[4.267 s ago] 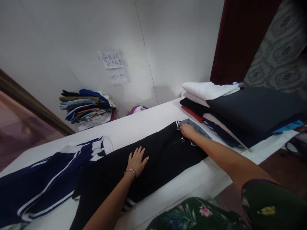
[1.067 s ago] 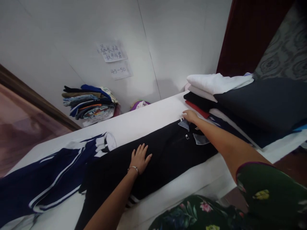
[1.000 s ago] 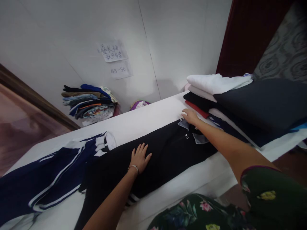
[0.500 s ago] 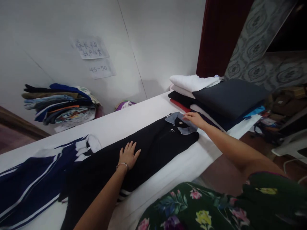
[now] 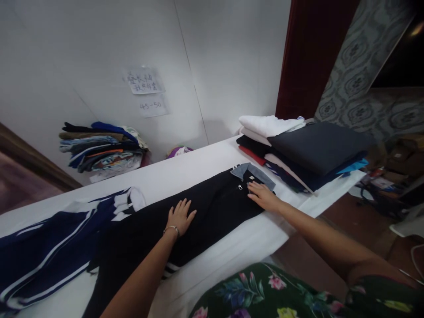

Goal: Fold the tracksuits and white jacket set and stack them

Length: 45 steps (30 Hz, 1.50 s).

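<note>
A black garment with a grey-blue collar lies lengthwise on the white table, its collar end to the right. White stripes show at its near edge. My left hand, with a bracelet at the wrist, rests flat on the middle of the black cloth, fingers spread. Over the near side of the collar lies my right hand, fingers stretched out; it covers part of the collar there. To the left, a navy garment with white stripes is partly overlapped by the black one.
A stack of folded clothes stands at the table's right end. Against the wall sits another clothes pile, with a purple and white bundle beside it. Handwritten paper signs hang on the wall. The white table runs across the view.
My right hand has come from the collar's far side down toward me, onto its near side. My left hand stays in place on the black cloth. The camera view has shifted slightly.
</note>
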Each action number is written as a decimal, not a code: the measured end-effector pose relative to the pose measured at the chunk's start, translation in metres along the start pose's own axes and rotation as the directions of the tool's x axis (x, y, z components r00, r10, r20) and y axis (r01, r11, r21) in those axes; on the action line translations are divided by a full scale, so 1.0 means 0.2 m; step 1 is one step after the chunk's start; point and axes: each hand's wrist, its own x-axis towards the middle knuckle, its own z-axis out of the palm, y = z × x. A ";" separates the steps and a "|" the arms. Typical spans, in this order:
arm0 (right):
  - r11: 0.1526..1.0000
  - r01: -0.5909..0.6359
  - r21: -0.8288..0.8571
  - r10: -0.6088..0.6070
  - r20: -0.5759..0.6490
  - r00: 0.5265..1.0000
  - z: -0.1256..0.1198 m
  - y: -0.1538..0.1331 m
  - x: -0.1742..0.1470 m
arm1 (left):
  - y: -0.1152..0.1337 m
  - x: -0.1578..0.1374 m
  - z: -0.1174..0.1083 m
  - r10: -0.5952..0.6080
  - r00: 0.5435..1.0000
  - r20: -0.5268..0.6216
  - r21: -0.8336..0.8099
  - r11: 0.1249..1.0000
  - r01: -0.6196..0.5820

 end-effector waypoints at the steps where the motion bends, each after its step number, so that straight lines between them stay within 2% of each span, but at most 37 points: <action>1: 1.000 0.010 0.000 -0.010 -0.038 0.999 -0.02 0.00 0.05 | 0.00 0.00 0.00 0.001 1.000 -0.003 -0.003 1.000 -0.001; 4: 0.998 -0.014 -0.058 0.009 -0.083 0.997 -0.06 -0.04 0.24 | -0.01 0.00 0.00 0.000 1.000 -0.006 -0.014 1.000 0.000; 8: 0.978 -0.137 -0.156 0.123 -0.094 0.988 0.00 -0.12 0.44 | -0.01 -0.01 0.00 0.004 1.000 -0.021 -0.020 1.000 -0.005; 13: 0.943 -0.270 -0.196 0.248 -0.132 0.960 0.09 -0.15 0.55 | -0.02 -0.01 0.01 0.009 1.000 -0.024 -0.020 1.000 -0.010; 18: 0.909 -0.346 -0.232 0.330 -0.107 0.938 0.10 -0.11 0.59 | -0.02 0.00 0.01 0.009 1.000 -0.014 -0.017 1.000 -0.009; 29: 0.926 -0.277 -0.255 0.266 -0.075 0.961 0.09 -0.11 0.62 | -0.02 0.00 0.02 0.011 1.000 -0.017 -0.016 1.000 -0.012; 33: 0.948 -0.190 -0.257 0.193 -0.012 0.981 0.11 -0.12 0.62 | -0.02 0.00 0.01 0.006 1.000 -0.005 -0.029 1.000 -0.006; 38: 0.963 -0.117 -0.244 0.109 -0.044 0.993 0.05 -0.10 0.63 | -0.01 0.00 0.01 0.007 1.000 -0.009 -0.028 1.000 -0.007; 41: 0.973 -0.027 -0.228 0.017 -0.044 0.999 0.04 -0.08 0.67 | -0.01 0.00 0.02 0.008 1.000 -0.014 -0.018 1.000 -0.009; 45: 0.984 0.037 -0.172 -0.015 0.126 0.992 0.11 -0.07 0.73 | -0.02 0.00 0.03 0.005 1.000 -0.009 -0.009 1.000 -0.005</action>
